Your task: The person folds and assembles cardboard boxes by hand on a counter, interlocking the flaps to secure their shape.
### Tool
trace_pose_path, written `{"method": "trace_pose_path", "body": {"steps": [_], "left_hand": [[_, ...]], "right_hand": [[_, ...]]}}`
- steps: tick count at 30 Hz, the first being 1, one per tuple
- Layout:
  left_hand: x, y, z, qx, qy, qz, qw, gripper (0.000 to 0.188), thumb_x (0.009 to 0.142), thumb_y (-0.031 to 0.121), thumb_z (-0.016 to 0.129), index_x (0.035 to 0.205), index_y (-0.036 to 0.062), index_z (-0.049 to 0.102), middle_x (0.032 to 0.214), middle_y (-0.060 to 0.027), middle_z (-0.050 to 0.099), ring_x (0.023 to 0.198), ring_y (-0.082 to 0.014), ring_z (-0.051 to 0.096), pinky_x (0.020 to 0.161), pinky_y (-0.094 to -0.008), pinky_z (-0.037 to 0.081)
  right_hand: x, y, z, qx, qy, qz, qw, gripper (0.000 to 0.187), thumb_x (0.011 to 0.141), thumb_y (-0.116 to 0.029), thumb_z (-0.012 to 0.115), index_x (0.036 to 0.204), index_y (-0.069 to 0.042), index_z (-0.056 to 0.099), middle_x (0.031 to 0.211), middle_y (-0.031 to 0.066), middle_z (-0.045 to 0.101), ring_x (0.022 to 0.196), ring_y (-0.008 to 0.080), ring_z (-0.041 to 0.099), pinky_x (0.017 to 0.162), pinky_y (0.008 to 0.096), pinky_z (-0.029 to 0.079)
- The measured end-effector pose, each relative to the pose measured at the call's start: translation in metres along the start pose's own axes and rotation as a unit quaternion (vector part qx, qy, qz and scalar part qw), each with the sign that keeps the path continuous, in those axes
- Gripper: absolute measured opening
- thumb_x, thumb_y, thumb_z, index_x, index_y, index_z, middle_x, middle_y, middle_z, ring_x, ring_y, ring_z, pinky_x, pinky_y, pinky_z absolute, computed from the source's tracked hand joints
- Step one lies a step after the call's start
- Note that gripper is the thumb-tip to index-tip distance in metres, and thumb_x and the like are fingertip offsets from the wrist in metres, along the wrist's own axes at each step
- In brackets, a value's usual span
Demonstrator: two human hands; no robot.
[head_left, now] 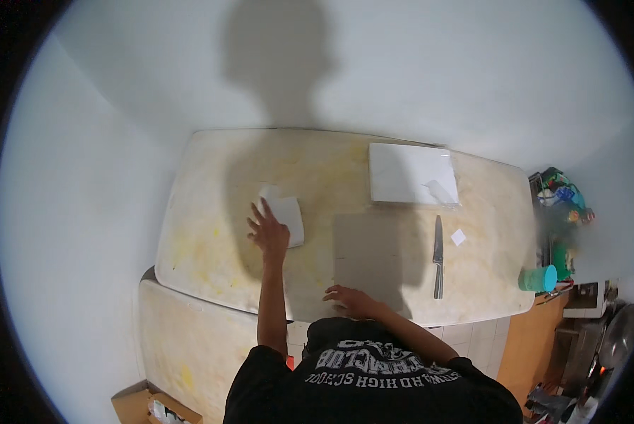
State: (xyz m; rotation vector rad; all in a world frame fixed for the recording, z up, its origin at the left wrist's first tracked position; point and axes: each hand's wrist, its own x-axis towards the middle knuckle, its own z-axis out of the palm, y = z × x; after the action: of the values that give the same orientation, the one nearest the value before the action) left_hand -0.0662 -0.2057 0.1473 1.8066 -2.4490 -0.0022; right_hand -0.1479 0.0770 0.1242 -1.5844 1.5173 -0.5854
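Observation:
My left hand reaches over the left half of the table, fingers spread, at the left edge of a small white sheet that looks like folded paper or cloth. The hand covers part of that sheet, so I cannot tell how firmly it presses. Close to the table's front edge is my right hand, fingers loosely extended with nothing visible in them. It lies beside the lower left of a flat grey sheet, possibly cardboard, partly in shadow.
A white stack in clear film lies at the back of the stained table. Right of the grey sheet are a kitchen knife and a small white square. A teal cup stands at the right edge.

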Motion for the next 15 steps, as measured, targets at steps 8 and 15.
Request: {"method": "trace_pose_path", "body": {"steps": [8, 15], "left_hand": [[-0.03, 0.06, 0.034, -0.01, -0.132, -0.019, 0.991, 0.097, 0.08, 0.046, 0.071, 0.157, 0.0173, 0.019, 0.163, -0.0175, 0.008, 0.143, -0.058, 0.004, 0.095, -0.0796, 0.032], [-0.056, 0.151, 0.052, -0.153, -0.145, 0.222, 0.952, 0.083, 0.081, 0.045, 0.069, 0.148, 0.0118, 0.035, 0.153, -0.0175, 0.03, 0.144, -0.0429, 0.021, 0.106, -0.0714, 0.026]], "right_hand": [[-0.07, 0.029, -0.014, 0.041, 0.164, 0.07, 0.983, 0.034, 0.092, -0.013, 0.062, 0.125, -0.012, 0.059, 0.133, 0.013, 0.052, 0.115, 0.0307, 0.058, 0.096, 0.0415, 0.049], [-0.131, 0.059, -0.026, 0.175, 0.334, 0.198, 0.905, 0.031, 0.092, -0.007, 0.062, 0.123, -0.01, 0.06, 0.122, 0.0139, 0.058, 0.105, 0.026, 0.063, 0.088, 0.038, 0.054]]}}
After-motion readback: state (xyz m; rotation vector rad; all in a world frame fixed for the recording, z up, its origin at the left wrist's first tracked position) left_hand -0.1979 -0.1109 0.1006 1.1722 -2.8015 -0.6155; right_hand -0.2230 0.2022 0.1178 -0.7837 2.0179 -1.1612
